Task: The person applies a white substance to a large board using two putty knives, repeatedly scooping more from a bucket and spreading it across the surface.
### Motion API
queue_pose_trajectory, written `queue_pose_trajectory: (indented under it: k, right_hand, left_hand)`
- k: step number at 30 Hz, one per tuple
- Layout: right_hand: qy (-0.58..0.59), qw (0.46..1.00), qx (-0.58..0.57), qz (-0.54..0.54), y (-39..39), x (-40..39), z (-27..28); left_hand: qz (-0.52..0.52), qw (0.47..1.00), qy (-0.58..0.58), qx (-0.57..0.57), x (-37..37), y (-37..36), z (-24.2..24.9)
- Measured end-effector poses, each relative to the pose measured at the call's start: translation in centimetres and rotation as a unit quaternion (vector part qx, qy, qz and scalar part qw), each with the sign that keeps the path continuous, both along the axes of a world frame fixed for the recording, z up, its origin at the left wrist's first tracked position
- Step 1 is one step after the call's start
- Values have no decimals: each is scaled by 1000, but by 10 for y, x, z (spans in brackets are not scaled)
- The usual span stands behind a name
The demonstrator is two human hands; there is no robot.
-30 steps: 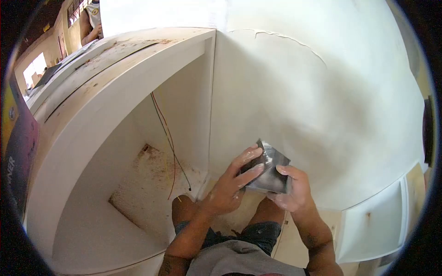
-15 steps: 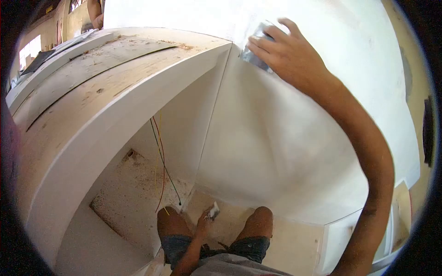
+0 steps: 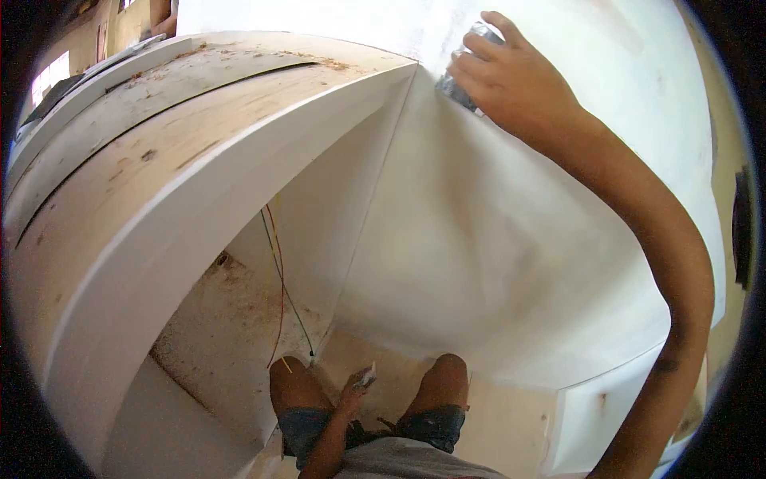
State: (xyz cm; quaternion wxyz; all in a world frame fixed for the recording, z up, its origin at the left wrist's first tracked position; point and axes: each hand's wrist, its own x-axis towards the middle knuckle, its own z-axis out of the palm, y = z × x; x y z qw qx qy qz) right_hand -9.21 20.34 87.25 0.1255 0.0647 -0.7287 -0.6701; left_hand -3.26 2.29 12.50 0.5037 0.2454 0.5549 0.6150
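Observation:
Against the upper part of the white panel (image 3: 550, 239), my right hand (image 3: 519, 80) presses a grey, silvery block or pad (image 3: 460, 88), its fingers spread over the top of it. Low in the view, between my knees, my left hand (image 3: 355, 388) is closed around a small whitish piece (image 3: 367, 374) that looks like a crumpled scrap. The right hand is just right of the corner where the panel meets the wooden top.
A wooden top (image 3: 199, 120) with shavings and a long dark slot curves across the left. Thin coloured wires (image 3: 281, 279) hang below it, over a dusty board (image 3: 231, 319). A white open compartment (image 3: 598, 415) stands at lower right. Part of a person (image 3: 162, 16) shows at the top left.
My right hand and the grey block have moved slightly right and up along the panel. The view has shifted a little; my left hand stays low with its piece.

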Motion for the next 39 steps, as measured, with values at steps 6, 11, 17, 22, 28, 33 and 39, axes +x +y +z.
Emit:
queue_pose_trajectory:
  k: [6,11,17,22,28,33,39]
  right_hand:
    - [-8,996,33,84,6,-21,2]
    - [-17,997,28,63,8,-20,4]
    - [32,998,17,48,17,18,4]
    - [67,998,-10,0,24,61,-2]
    - [136,989,10,-58,32,124,-10]
    - [210,972,-7,-108,46,174,-29]
    - [295,941,-56,-158,51,212,-66]
  left_hand:
    - [13,994,-112,0,-5,4,16]
    - [9,992,115,-53,-5,0,60]
    - [3,996,-55,-76,-5,-1,30]
    - [60,985,-147,-70,12,-1,-47]
    - [38,988,-126,-84,4,-16,-54]
    - [68,972,-152,-167,-4,-49,-67]
    - [60,971,-230,-3,-13,-51,-2]
